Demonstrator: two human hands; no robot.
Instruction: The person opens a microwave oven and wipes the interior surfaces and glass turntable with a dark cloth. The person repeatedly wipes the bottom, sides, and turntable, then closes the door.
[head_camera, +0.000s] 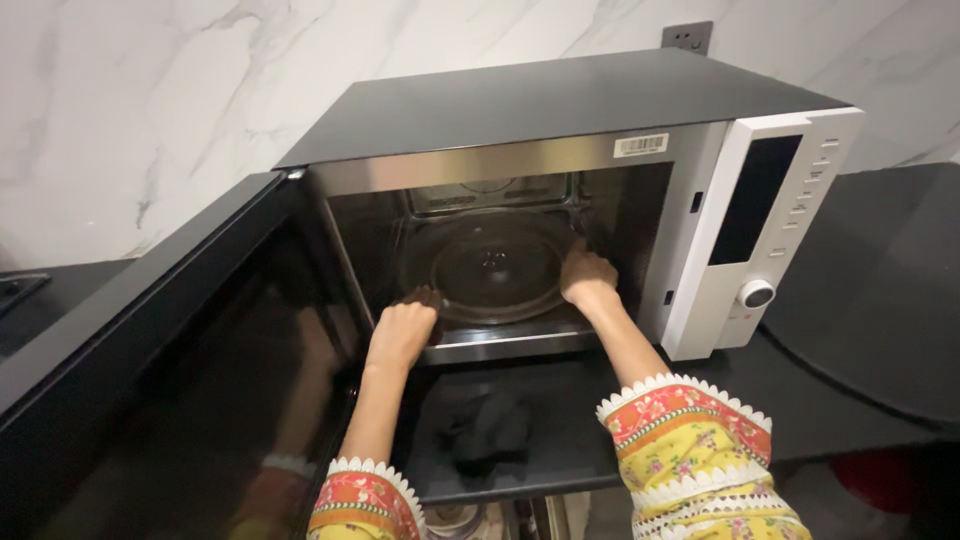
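A microwave oven (560, 105) with a black top and white control panel stands open on a dark counter. Inside lies a round glass turntable plate (495, 265). My left hand (402, 330) grips the plate's near left rim at the cavity's front edge. My right hand (587, 275) rests on the plate's right rim, fingers reaching into the cavity. Both sleeves are yellow with red floral cuffs.
The oven's dark glass door (170, 370) swings out to the left and takes up much of the near left. The control panel with a round knob (757, 293) is on the right. A dark cloth (485, 430) lies on the counter in front. Marble wall behind.
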